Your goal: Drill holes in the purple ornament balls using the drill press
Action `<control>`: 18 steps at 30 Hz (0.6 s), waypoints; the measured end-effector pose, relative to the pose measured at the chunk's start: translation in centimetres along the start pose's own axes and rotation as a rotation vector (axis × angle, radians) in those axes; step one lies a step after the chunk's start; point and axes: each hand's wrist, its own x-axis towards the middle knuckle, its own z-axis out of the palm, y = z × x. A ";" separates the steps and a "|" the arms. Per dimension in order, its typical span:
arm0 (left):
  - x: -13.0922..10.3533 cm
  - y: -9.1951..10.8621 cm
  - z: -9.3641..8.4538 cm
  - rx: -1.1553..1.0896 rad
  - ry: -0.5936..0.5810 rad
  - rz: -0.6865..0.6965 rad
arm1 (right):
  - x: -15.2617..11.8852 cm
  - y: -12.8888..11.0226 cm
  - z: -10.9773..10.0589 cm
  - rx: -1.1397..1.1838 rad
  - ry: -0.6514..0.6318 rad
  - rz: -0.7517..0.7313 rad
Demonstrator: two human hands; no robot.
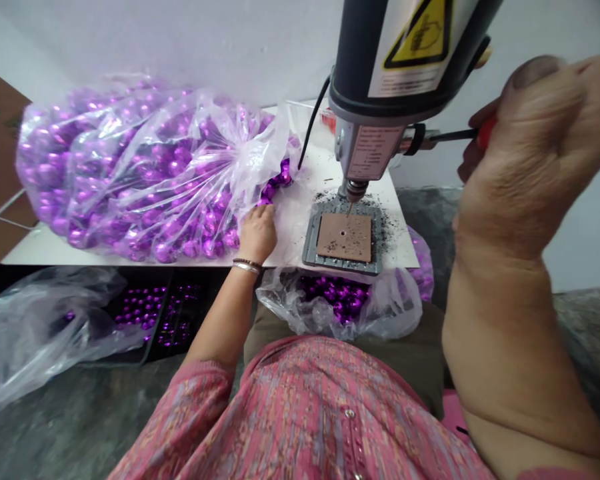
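A drill press [363, 133] stands over a grey base [310, 243] that bears a brown plate [345, 243] with a small hole and dark chips. My right hand [540, 147] is wrapped round the red-ended lever [455, 135] at the machine's right side. At the mouth of a large clear bag [130, 173] of shiny purple balls is my left hand [259, 232]. Its fingers are bent down by a few purple balls [280, 180]; their tips are hidden, so what they hold cannot be made out.
Below the table edge [280, 261], an open plastic bag [337, 300] of purple pieces lies over my lap. Dark crates [155, 320] with purple pieces and loose plastic [45, 333] are at the lower left. A cardboard box [0, 167] stands far left. A black cable [313, 120] hangs beside the drill.
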 end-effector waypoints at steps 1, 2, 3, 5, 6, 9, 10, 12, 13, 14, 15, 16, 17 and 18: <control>-0.2 -0.7 -0.2 0.043 0.024 -0.044 | 0.0 0.0 0.0 0.003 0.007 -0.004; -0.5 -1.3 -0.3 0.078 0.034 -0.085 | 0.0 0.1 0.0 0.005 0.014 -0.005; -1.0 -1.8 -0.5 0.108 0.029 -0.120 | 0.0 0.1 0.1 0.004 0.015 -0.002; -1.7 -2.4 -0.7 0.158 -0.016 -0.158 | 0.0 0.2 0.2 0.001 0.026 -0.005; -2.0 -2.5 -0.7 0.175 -0.046 -0.160 | 0.0 0.3 0.2 0.003 0.031 -0.014; -2.3 -2.4 -0.8 0.130 -0.100 -0.144 | 0.1 0.7 0.3 0.020 0.034 -0.039; -2.4 -2.2 -0.9 0.061 -0.095 -0.145 | 0.0 0.8 0.3 0.029 0.035 -0.049; -2.4 -1.7 -1.2 -0.189 -0.078 -0.140 | 0.0 1.1 0.2 0.035 0.028 -0.068; -2.5 -1.3 -1.4 -0.366 -0.084 -0.126 | 0.0 1.2 0.1 0.031 0.025 -0.070; -2.7 -0.9 -1.5 -0.560 -0.105 -0.108 | 0.0 1.2 0.1 0.027 0.028 -0.075; -2.9 -0.5 -1.6 -0.753 -0.142 -0.092 | -0.1 1.3 0.0 0.022 0.027 -0.074; -3.2 0.0 -1.7 -0.928 -0.188 -0.086 | -0.1 1.4 0.0 0.018 0.028 -0.072; -3.4 0.5 -1.6 -1.071 -0.235 -0.092 | 0.0 1.4 0.0 0.016 0.030 -0.070; -3.6 1.0 -1.5 -1.177 -0.279 -0.110 | 0.0 1.5 -0.1 0.022 0.032 -0.078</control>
